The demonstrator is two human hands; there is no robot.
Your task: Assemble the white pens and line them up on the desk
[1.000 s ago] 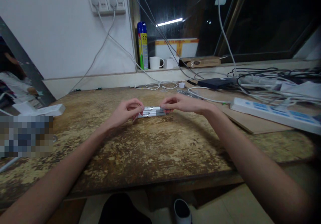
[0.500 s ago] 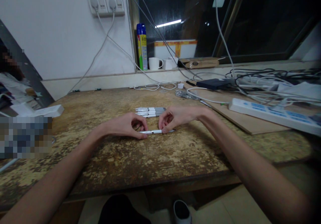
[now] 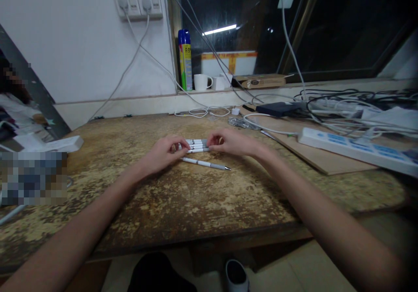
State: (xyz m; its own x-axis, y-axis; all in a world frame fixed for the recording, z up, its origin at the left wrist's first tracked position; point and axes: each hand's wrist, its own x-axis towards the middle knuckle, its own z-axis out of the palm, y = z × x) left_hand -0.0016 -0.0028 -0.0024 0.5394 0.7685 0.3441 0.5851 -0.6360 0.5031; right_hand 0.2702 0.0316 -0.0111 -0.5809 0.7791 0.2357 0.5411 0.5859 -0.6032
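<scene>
Several white and grey pens (image 3: 197, 146) lie side by side in a row on the worn wooden table (image 3: 183, 205). My left hand (image 3: 170, 149) closes on the left ends of this row, its fingertips covering them. At the right ends, my right hand (image 3: 225, 142) has its thumb and fingers closed on the pens. A single pen (image 3: 205, 164) lies apart, nearer to me and slanted, its metal tip to the right. Its left end is close under my left hand.
A power strip (image 3: 355, 150) and a board (image 3: 313, 157) are on the right, with tangled cables behind. On the sill stand a spray can (image 3: 185, 61) and a white mug (image 3: 200, 83). At far left, a white power strip (image 3: 65, 144) lies near a partly visible person (image 3: 19, 104).
Both hands have let go of the single pen and moved away from me to the row of pens. The single pen now lies slanted on the table.
</scene>
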